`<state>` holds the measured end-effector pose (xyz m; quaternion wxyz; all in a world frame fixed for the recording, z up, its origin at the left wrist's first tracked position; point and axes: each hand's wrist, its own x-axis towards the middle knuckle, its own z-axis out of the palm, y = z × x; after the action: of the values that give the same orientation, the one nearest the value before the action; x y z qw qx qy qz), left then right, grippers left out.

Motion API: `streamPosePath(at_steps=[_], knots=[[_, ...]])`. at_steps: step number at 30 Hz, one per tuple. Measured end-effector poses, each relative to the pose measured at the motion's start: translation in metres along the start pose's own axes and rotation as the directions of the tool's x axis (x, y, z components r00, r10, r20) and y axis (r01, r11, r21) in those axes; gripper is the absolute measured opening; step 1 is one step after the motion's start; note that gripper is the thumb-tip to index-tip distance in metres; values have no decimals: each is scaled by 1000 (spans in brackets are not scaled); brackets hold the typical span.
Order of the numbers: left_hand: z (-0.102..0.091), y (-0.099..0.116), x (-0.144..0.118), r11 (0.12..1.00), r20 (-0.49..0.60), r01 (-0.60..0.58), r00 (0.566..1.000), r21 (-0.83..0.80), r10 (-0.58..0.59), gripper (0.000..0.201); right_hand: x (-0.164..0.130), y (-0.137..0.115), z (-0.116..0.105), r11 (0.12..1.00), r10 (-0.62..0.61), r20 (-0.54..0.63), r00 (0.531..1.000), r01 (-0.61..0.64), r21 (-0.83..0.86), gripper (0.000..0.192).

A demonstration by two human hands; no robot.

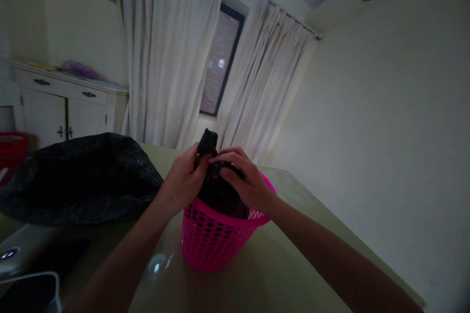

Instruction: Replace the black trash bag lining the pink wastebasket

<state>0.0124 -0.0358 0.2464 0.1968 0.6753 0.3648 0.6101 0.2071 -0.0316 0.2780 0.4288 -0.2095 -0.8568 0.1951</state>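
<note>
Pinching gathered neck of black plastic liner bag (207, 145): your left hand (183, 183) clamped on it, your right hand (244, 180) closed over bunched plastic just beside that grip. Bag sits inside pink perforated plastic basket (215, 237), directly below grip, on pale glossy tabletop (286, 274). Step, by look: closing bag top. Next move calls for firm twist, neck kept tight. Loose black sheet (81, 176) lies well left of grip.

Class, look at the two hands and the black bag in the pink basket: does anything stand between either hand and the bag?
Nothing visible does. The left hand pinches the bunched top of the black bag, and the right hand rests directly on it. The bag sits inside the pink basket on the table.
</note>
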Motion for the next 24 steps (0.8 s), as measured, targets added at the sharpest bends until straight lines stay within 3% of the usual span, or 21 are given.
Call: streamPosePath(at_steps=[2,4,6,8,9,11,13,16,18,20,22,24], knots=[[-5,-4,2,999,-1,2,1000,37,-2,26,-1,-2,-5,999,-41,23,999,41,9,30],[-16,-14,8,993,-9,41,999,110,-40,29,-7,1,-17,1000,-4,91,996,3,11,35],[-31,-30,16,965,-76,140,989,224,-126,31,-16,6,-34,998,60,201,978,-58,-16,38],[-46,-49,25,882,-220,297,948,365,-229,35,-28,9,-52,990,140,321,937,-129,-56,41],[-53,-57,29,844,-239,350,932,406,-272,35,-33,9,-61,983,181,372,910,-166,-73,42],[-60,-70,33,797,-206,376,926,473,-316,37,-39,5,-73,968,248,428,869,-240,-75,43],[-62,-74,33,792,-132,323,945,518,-299,41,-37,-1,-78,955,284,394,874,-294,-36,45],[-56,-69,26,795,-123,304,951,524,-283,60,-23,-6,-70,925,352,241,905,-376,62,48],[-49,-63,22,838,-150,294,956,459,-253,76,-11,0,-56,892,433,182,883,-448,51,57],[-41,-60,20,891,-203,210,970,402,-137,80,0,11,-38,875,483,212,849,-477,-85,68],[-34,-58,19,907,-248,116,969,405,-13,77,9,24,-23,879,472,317,823,-412,-241,48],[-30,-59,19,896,-266,78,963,438,46,74,17,31,-14,888,457,370,809,-387,-248,17]])
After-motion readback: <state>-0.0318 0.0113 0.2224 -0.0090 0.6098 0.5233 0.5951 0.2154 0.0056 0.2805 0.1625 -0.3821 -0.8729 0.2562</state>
